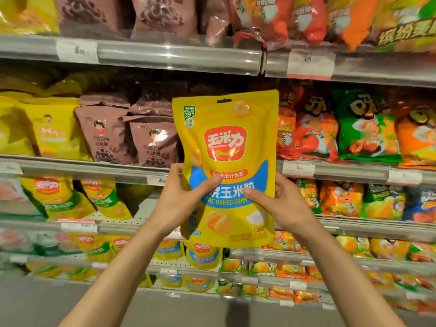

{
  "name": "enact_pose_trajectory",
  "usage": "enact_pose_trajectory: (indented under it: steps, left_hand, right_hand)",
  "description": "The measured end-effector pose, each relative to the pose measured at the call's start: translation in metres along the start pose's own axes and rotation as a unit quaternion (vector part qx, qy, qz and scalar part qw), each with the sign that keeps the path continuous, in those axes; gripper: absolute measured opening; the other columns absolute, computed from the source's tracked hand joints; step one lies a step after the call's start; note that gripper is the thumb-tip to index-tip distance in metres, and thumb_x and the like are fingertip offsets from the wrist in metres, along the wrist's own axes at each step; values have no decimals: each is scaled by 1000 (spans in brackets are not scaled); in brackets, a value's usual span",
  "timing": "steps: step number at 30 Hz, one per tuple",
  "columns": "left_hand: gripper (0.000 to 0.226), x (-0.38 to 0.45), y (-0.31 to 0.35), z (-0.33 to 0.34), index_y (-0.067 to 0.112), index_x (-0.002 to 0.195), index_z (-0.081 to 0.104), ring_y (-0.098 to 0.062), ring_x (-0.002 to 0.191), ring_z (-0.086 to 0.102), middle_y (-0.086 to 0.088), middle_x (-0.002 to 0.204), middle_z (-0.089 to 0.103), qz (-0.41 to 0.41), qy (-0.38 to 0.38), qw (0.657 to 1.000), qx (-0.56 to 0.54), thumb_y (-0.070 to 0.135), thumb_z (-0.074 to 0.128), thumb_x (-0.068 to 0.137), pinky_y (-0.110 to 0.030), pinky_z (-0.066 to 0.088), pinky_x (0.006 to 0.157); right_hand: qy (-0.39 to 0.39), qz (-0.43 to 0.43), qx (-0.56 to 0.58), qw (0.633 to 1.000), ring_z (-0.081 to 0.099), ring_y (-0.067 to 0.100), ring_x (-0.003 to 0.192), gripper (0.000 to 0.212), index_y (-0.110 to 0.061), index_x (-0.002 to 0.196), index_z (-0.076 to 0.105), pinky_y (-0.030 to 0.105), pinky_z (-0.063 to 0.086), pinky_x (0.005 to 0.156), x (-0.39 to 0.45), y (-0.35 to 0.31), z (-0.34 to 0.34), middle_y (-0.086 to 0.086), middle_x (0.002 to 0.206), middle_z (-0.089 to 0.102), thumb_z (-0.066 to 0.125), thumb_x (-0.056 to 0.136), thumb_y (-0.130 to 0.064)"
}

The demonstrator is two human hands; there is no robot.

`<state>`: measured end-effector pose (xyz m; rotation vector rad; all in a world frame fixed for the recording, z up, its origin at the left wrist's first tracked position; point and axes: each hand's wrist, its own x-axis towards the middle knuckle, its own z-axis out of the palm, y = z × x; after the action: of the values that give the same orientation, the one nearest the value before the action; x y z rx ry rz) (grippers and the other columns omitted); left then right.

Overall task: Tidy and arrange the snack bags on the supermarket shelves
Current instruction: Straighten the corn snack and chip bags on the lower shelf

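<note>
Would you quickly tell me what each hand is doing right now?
Left hand: holding the yellow baked corn bag.
Right hand: holding the same bag.

Tiered grey metal shelves (132, 55) with clear price-tag rails (309, 63); grey floor (35, 305) below; even indoor light

The shelves (132, 54) run in tiers with price tags (311, 63) on their front rails. The second tier carries yellow bags (55, 132) at the left, brown bags (103, 134) beside them, then red bags (313, 133), a green bag (368, 135) and orange ones at the right. Lower tiers hold smaller yellow corn bags (54, 197) and mixed orange and green packs (342, 199).
</note>
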<state>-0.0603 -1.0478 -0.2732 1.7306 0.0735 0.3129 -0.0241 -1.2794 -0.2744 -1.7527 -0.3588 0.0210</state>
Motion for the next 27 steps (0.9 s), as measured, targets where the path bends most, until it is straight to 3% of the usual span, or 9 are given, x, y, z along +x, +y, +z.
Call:
enact_pose_trajectory:
  steps: [7, 11, 14, 16, 19, 21, 24, 25, 27]
  left_hand:
    - [48, -23, -26, -21, 31, 118, 54, -6, 99, 74, 12, 119, 75, -5, -66, 998, 13, 49, 80, 82, -29, 56, 82]
    - [51, -26, -49, -46, 27, 126, 55, -5, 114, 69, 17, 125, 72, -19, -58, 998, 29, 45, 80, 85, -27, 56, 92]
    - [55, -23, -69, -75, 34, 129, 56, -3, 117, 67, 20, 126, 71, -30, -46, 997, 47, 51, 79, 83, -29, 54, 95]
    - [57, -19, -85, -95, 35, 130, 56, -1, 109, 69, 23, 120, 72, -33, -39, 997, 51, 56, 77, 82, -24, 57, 85]
    - [55, -10, -112, -125, 35, 123, 57, 0, 96, 72, 28, 107, 72, -50, -34, 997, 46, 57, 78, 77, -18, 57, 70]
    - [48, 0, -133, -146, 39, 117, 56, -7, 94, 73, 31, 100, 71, -67, -35, 996, 46, 53, 80, 78, -23, 58, 72]
    - [41, 16, -166, -172, 37, 114, 56, 7, 79, 68, 35, 94, 70, -70, -34, 996, 53, 46, 81, 82, -10, 50, 62]
    - [38, 22, -177, -179, 37, 113, 56, 9, 74, 66, 36, 93, 69, -71, -36, 995, 54, 43, 81, 85, -8, 48, 58]
    - [34, 33, -197, -187, 38, 112, 55, 9, 75, 67, 36, 95, 69, -71, -41, 995, 52, 42, 79, 88, -8, 47, 55]
  right_hand:
    - [-25, 14, -16, 999, 70, 6, 111, 47, -33, 127, 63, 45, 56, 100, -16, 24, 21, -15, 119, 75, 82, 84, -32]
    - [-46, 14, -39, 998, 71, 5, 105, 44, -43, 117, 63, 45, 58, 96, -10, 36, 49, -20, 111, 76, 84, 79, -40]
    - [-49, 11, -70, 996, 73, 10, 98, 39, -36, 108, 69, 48, 59, 90, -1, 49, 80, -16, 103, 78, 88, 75, -42]
    - [-47, 22, -83, 995, 73, 15, 94, 36, -29, 105, 70, 45, 58, 86, 6, 60, 106, -12, 97, 78, 90, 76, -37]
    - [-19, 33, -109, 993, 66, -7, 76, 32, -36, 95, 67, 10, 47, 68, 17, 77, 149, -30, 83, 72, 91, 75, -33]
    - [-4, 56, -129, 990, 67, -4, 74, 32, -34, 92, 64, 12, 45, 60, 27, 91, 180, -22, 84, 74, 91, 74, -39]
    - [14, 87, -132, 987, 70, 25, 78, 36, -24, 92, 61, 40, 56, 67, 39, 113, 221, 1, 85, 74, 90, 76, -37]
    - [23, 87, -118, 989, 69, 26, 75, 33, -27, 91, 60, 41, 57, 66, 42, 120, 232, -2, 83, 73, 89, 77, -32]
    - [37, 82, -80, 993, 72, 14, 78, 36, -36, 95, 61, 27, 58, 65, 48, 134, 250, -21, 84, 74, 88, 80, -19]
